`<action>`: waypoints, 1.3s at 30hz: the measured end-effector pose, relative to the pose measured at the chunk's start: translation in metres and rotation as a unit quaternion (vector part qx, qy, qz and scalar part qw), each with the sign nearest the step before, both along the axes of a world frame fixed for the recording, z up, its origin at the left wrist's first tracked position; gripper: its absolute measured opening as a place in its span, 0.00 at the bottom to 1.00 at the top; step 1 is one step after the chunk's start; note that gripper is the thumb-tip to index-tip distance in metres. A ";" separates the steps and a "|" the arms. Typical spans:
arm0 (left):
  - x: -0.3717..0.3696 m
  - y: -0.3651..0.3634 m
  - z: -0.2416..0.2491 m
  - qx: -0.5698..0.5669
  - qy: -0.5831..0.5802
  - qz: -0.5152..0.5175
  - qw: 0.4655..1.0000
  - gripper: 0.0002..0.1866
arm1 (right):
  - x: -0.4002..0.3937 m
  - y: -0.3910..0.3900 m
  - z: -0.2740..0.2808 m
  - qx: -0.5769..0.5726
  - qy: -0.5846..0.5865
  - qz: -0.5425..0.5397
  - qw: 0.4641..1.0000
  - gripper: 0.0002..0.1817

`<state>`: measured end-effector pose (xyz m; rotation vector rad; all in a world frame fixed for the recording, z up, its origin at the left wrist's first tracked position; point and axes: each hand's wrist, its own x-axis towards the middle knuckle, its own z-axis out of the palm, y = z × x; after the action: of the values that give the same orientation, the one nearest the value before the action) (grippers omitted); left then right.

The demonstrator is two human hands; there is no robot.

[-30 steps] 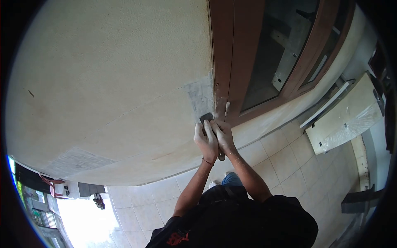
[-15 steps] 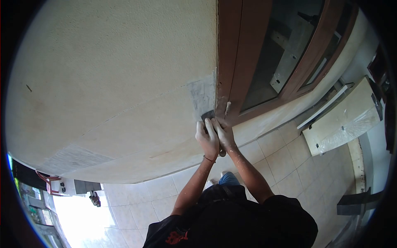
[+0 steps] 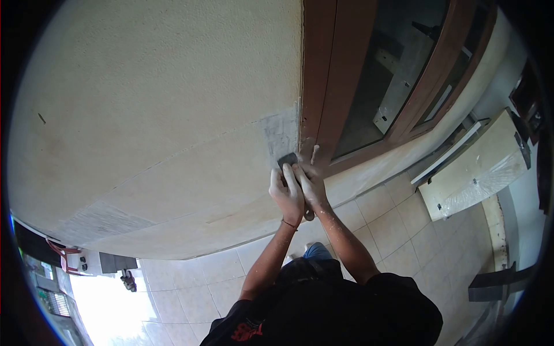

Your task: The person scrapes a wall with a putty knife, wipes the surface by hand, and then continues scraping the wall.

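A putty knife with a dark, broad blade lies against the wall, at the lower part of a grey scraped patch. Its handle runs down under my hands, and the rounded end shows below them. My right hand, dusted white, is wrapped round the handle. Beside it, my left hand is closed too, its whitened fingers pressing on the back of the blade. Close to the right of the blade is the brown window frame, with a white smear on it.
Another scraped patch marks the lower left of the wall. Tiled floor runs below. At the right leans a cream panel partly covered in plastic. A red chair and a pair of shoes are at far left.
The blade shows more fully above my fingers, and my hands have shifted very slightly left. Both hands keep their hold on the putty knife. The view has tilted a little.
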<state>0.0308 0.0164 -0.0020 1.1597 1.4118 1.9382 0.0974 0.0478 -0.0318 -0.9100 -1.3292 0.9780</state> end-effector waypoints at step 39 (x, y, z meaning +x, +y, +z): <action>-0.003 0.000 0.031 0.000 0.069 0.050 0.996 0.16 | -0.001 -0.002 0.032 0.014 -0.015 -0.011 1.000 0.16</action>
<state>0.0275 0.0161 0.0288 1.2675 1.5691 1.9558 0.0963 0.0459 0.0000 -0.9183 -1.3528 0.9295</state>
